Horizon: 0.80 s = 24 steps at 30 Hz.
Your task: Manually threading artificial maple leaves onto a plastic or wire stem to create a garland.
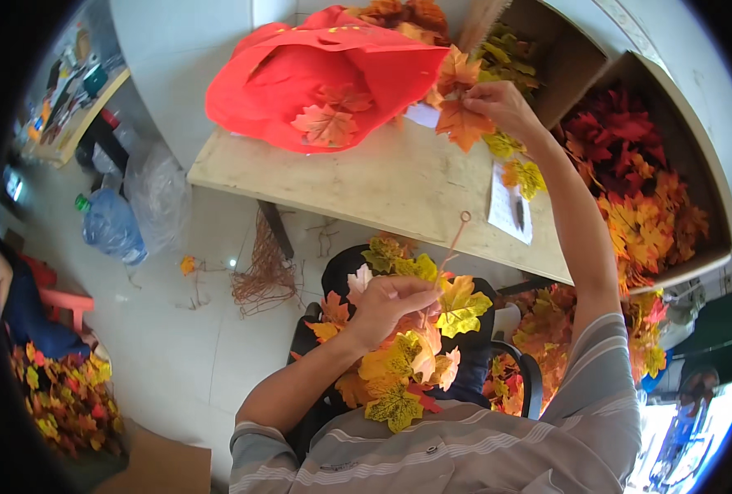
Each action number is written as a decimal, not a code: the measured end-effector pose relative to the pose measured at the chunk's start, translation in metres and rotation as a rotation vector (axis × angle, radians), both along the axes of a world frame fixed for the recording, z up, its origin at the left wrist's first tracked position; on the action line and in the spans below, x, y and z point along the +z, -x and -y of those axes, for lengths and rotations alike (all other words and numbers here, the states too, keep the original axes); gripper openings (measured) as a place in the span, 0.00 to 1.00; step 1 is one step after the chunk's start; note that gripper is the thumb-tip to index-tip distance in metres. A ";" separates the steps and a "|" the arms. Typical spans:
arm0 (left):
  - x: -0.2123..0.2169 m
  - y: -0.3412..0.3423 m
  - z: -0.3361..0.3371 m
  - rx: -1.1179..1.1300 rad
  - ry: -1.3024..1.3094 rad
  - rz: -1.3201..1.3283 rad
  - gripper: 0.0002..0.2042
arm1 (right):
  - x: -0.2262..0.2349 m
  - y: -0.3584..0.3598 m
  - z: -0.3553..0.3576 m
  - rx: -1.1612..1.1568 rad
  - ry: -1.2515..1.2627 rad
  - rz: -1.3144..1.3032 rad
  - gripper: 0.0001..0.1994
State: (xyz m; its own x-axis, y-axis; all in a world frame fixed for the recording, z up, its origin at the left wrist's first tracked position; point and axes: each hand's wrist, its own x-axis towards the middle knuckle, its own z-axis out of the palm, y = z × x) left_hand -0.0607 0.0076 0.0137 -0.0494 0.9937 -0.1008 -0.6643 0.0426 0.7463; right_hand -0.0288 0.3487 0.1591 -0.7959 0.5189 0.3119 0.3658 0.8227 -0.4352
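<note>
Over my lap, my left hand point(392, 306) pinches a thin brown stem point(453, 247) whose upper end curls into a small loop. Yellow, orange and pale pink artificial maple leaves point(395, 362) hang around and below that hand, across my lap. My right hand point(504, 109) reaches out over the table, its fingers closed on an orange artificial maple leaf point(464, 125). Beside it on the left is a red bag point(250, 90), its mouth gaping, with orange leaves point(326, 125) inside.
Cardboard boxes of leaves, one with red and orange leaves point(629, 173), stand at the right. The wooden table point(316, 177) bears a paper with a pen point(519, 212). Brown stems point(263, 276) and a large water bottle point(112, 226) are on the floor; another person sits at far left.
</note>
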 end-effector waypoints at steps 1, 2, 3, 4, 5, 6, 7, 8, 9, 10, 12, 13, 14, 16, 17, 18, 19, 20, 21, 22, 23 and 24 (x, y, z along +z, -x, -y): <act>-0.002 -0.001 0.001 0.014 0.025 -0.018 0.10 | 0.001 -0.006 0.002 0.096 0.136 0.122 0.11; -0.004 -0.001 0.001 -0.010 0.018 -0.023 0.10 | 0.001 -0.011 0.003 0.190 0.275 0.240 0.10; -0.006 -0.002 0.001 0.002 0.015 -0.031 0.10 | 0.001 -0.014 0.013 0.170 0.345 0.340 0.11; -0.008 -0.002 0.001 0.019 0.014 -0.039 0.10 | -0.003 -0.016 0.019 0.152 0.343 0.332 0.11; -0.007 -0.003 0.002 0.025 0.025 -0.037 0.09 | -0.007 -0.018 0.024 0.106 0.152 0.371 0.11; -0.007 -0.005 0.001 0.007 0.020 -0.042 0.09 | -0.010 -0.022 0.026 0.057 -0.039 0.411 0.11; -0.008 -0.006 0.001 0.007 0.027 -0.053 0.09 | -0.011 -0.024 0.027 -0.004 -0.071 0.369 0.11; -0.009 -0.007 0.000 0.009 0.034 -0.063 0.08 | -0.013 -0.026 0.028 -0.020 -0.072 0.364 0.11; -0.008 -0.007 0.000 0.002 0.034 -0.068 0.08 | -0.016 -0.026 0.035 -0.061 -0.084 0.289 0.10; -0.008 -0.007 0.000 0.007 0.035 -0.063 0.08 | -0.019 -0.025 0.040 -0.105 -0.096 0.214 0.10; -0.008 -0.006 0.001 0.004 0.036 -0.064 0.08 | -0.024 -0.020 0.050 -0.120 -0.121 0.231 0.10; -0.009 -0.006 0.001 0.002 0.042 -0.063 0.08 | -0.027 -0.017 0.053 -0.126 -0.148 0.253 0.10; -0.010 -0.006 0.001 0.002 0.047 -0.063 0.08 | -0.029 -0.016 0.054 -0.130 -0.174 0.274 0.10; -0.012 -0.008 0.001 0.008 0.057 -0.074 0.08 | -0.030 -0.014 0.046 -0.111 -0.171 0.198 0.10; -0.012 -0.008 0.000 0.019 0.067 -0.079 0.08 | -0.027 -0.017 0.040 -0.099 -0.049 0.163 0.10; -0.012 -0.008 0.000 0.028 0.070 -0.082 0.08 | -0.024 -0.017 0.038 -0.078 0.077 0.130 0.09; -0.012 -0.007 0.000 0.018 0.064 -0.086 0.08 | -0.020 -0.017 0.036 -0.103 0.088 0.134 0.08; -0.012 -0.007 0.000 0.009 0.056 -0.090 0.08 | -0.018 -0.017 0.036 -0.092 0.088 0.131 0.08; -0.012 -0.008 -0.001 0.011 0.049 -0.089 0.08 | -0.014 -0.018 0.037 -0.102 0.076 0.115 0.09; -0.013 -0.008 -0.001 0.020 0.048 -0.091 0.08 | -0.012 -0.018 0.037 -0.113 0.062 0.099 0.09; -0.014 -0.007 -0.001 0.016 0.036 -0.093 0.08 | -0.012 -0.018 0.033 -0.090 0.131 0.112 0.10; -0.014 -0.007 -0.001 0.010 0.022 -0.094 0.08 | -0.008 -0.018 0.036 -0.083 0.127 0.111 0.10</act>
